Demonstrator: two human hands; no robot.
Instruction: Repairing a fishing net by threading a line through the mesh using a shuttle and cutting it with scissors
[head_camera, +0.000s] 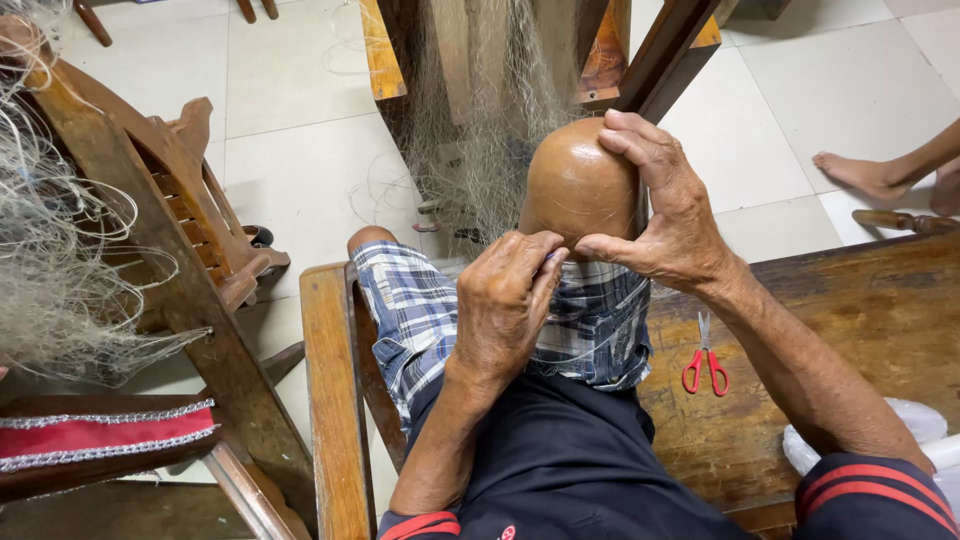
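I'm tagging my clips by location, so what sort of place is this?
Probably a room in a home used for net mending: pale tiled floor, wooden bench and chair, fine fishing net hanging by both hands, red scissors alongside.

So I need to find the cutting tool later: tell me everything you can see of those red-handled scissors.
The scissors are small, with two red loop handles and short, pale metal blades. They lie flat on the worn wooden bench, blades closed and pointing away from the person, handles nearest them. Nothing touches them: they sit just beside the right forearm, below the right hand, apart from the plaid shorts.
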